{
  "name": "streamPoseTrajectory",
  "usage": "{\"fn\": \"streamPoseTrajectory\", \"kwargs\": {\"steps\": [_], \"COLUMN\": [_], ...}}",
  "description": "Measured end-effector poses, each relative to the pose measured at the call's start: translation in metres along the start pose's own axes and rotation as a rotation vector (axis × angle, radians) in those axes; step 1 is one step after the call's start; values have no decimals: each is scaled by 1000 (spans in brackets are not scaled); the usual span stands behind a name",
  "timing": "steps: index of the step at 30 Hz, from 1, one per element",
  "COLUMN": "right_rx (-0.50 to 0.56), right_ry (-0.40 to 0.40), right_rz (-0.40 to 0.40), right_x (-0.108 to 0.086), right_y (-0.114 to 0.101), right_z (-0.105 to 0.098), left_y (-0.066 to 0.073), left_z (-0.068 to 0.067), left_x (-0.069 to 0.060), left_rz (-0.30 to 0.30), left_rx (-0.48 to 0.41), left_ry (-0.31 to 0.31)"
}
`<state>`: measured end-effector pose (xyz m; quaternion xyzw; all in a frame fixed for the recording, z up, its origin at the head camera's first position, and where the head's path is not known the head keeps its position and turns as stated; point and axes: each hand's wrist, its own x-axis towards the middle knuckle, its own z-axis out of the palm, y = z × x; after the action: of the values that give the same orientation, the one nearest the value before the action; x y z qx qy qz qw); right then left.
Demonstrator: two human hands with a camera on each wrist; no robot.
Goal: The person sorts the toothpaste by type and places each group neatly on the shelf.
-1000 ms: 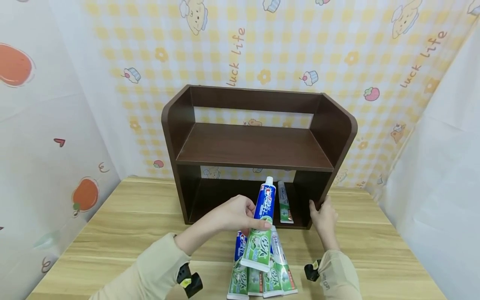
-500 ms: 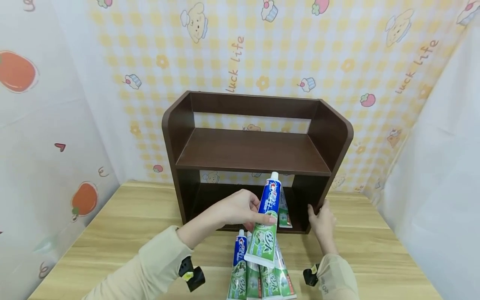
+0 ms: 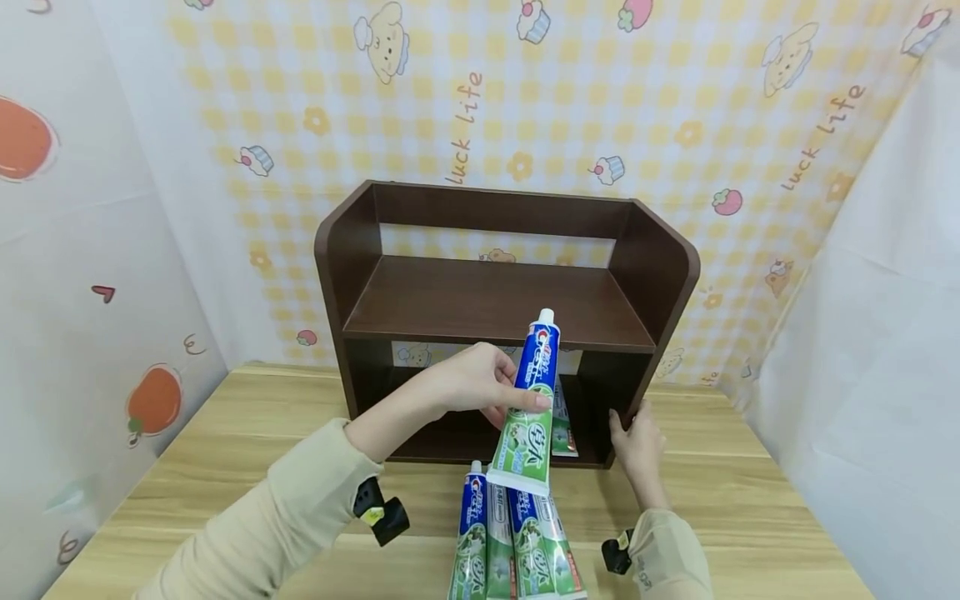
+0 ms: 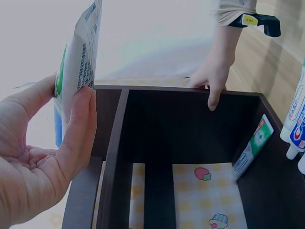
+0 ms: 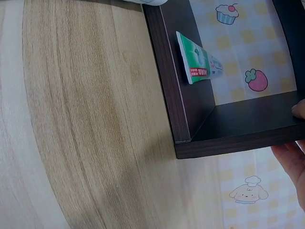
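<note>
One tube (image 3: 539, 362), pinched in the left hand (image 3: 477, 379), had just climbed, still unshelved, higher above the four tubes (image 3: 531, 546) below that hand; the right hand (image 3: 640, 442) gripped the rack (image 3: 487, 296).

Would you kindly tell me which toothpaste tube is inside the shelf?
The green-and-white tube in the lower compartment; the left hand holds another tube, the others lie on the table.
</note>
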<state>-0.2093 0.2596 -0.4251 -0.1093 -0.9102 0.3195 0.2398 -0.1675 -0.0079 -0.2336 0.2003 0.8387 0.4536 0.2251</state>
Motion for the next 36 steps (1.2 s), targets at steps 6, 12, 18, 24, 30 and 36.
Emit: {"fn": "streamPoseTrajectory", "kwargs": {"steps": [6, 12, 18, 24, 30, 36], "right_rx": [-3, -19, -13, -1, 5, 7], "right_ry": [11, 23, 28, 16, 34, 55], "right_rz": [-5, 0, 3, 13, -8, -12], "right_x": [0, 0, 1, 0, 0, 0], "right_y": [-2, -2, -2, 0, 0, -1], "right_z": [0, 1, 1, 1, 3, 4], "left_y": [6, 13, 21, 28, 34, 40], "left_z": [-7, -12, -18, -19, -24, -30], "left_x": [5, 12, 20, 29, 38, 51], "left_rz": [-1, 4, 16, 25, -3, -12], "left_rx": [37, 37, 26, -1, -8, 46], "left_ry": [22, 9, 12, -4, 37, 61]}}
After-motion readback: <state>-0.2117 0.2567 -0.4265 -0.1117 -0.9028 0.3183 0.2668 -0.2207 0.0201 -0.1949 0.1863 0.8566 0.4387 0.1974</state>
